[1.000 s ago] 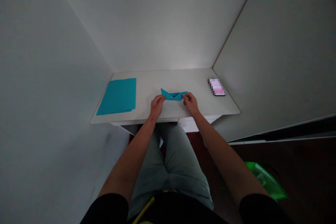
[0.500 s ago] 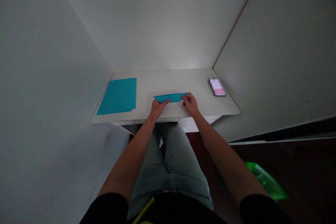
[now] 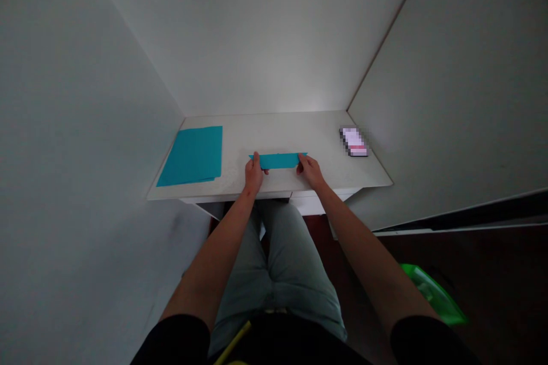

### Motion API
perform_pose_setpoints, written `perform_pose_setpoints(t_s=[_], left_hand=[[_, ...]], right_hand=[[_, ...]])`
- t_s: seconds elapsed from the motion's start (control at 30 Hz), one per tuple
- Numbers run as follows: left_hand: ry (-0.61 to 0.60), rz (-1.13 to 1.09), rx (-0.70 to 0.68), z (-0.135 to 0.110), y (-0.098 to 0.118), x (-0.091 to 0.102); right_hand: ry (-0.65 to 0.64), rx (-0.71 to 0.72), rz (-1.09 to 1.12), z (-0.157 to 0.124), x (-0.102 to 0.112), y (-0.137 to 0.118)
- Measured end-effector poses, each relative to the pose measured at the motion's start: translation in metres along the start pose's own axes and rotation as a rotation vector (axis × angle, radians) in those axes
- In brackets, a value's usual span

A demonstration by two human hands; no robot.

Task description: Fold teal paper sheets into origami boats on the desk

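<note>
Folded teal paper [image 3: 278, 161] partly covered by L hand [image 3: 254, 172], R hand [image 3: 310, 171].

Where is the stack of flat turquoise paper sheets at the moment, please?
In the head view, the stack lies at the left end of the white desk, left of the folded turquoise paper strip.

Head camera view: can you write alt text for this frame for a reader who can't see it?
The left hand and right hand rest on either end of a flat, folded strip of teal paper on a white table. Loose teal paper sheets lie toward the table's left end, and a blurred flat object lies toward its right end.
</note>
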State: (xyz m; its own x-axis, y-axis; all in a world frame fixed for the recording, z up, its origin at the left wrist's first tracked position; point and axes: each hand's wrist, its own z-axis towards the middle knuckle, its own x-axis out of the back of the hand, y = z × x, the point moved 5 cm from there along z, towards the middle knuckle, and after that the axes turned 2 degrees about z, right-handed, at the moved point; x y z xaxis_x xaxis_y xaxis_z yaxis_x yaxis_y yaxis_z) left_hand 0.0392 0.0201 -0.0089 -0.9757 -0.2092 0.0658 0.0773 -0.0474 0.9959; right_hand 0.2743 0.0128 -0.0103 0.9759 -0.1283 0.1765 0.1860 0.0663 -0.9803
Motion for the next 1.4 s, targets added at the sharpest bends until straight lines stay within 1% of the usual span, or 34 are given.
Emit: perform_pose_setpoints(t_s=[0.1,0.2,0.4,0.57,0.63,0.73,0.83,0.9,0.97,1.07,1.17,1.3,1.4], left_hand=[[0.034,-0.077,-0.024,-0.002,0.004,0.0],[0.048,-0.107,-0.035,-0.004,0.007,-0.001],[0.057,-0.066,-0.025,-0.004,0.007,0.001],[0.08,-0.029,-0.016,-0.005,0.008,0.003],[0.083,-0.025,-0.007,-0.005,0.008,0.003],[0.065,-0.034,0.006,-0.004,0.005,0.001],[0.033,-0.137,-0.012,-0.002,0.003,-0.003],[0.025,-0.205,-0.045,-0.001,0.003,-0.005],[0.019,-0.218,-0.067,-0.001,0.003,-0.005],[-0.011,-0.175,-0.058,-0.002,0.001,-0.007],[-0.043,-0.146,-0.059,-0.003,0.001,-0.008],[-0.06,-0.145,-0.053,-0.005,0.001,-0.011],[-0.081,-0.142,-0.043,-0.006,0.001,-0.013]], right_hand=[[0.017,-0.008,-0.024,0.0,0.001,0.001],[0.031,0.014,-0.031,0.0,0.002,0.0],[-0.032,0.149,0.1,-0.005,0.002,-0.009],[-0.041,0.199,0.106,-0.011,0.005,-0.009],[-0.07,0.218,0.061,-0.017,0.008,-0.01],[-0.156,0.247,-0.051,-0.031,0.012,-0.014],[-0.233,0.265,-0.16,-0.043,0.02,-0.023],[-0.247,0.267,-0.232,-0.048,0.029,-0.031],[-0.222,0.266,-0.327,-0.047,0.039,-0.039],[-0.149,0.235,-0.498,-0.036,0.059,-0.048],[-0.059,0.197,-0.621,-0.014,0.082,-0.051],[0.062,0.16,-0.723,0.026,0.11,-0.051],[0.132,0.09,-0.793,0.06,0.126,-0.048]])
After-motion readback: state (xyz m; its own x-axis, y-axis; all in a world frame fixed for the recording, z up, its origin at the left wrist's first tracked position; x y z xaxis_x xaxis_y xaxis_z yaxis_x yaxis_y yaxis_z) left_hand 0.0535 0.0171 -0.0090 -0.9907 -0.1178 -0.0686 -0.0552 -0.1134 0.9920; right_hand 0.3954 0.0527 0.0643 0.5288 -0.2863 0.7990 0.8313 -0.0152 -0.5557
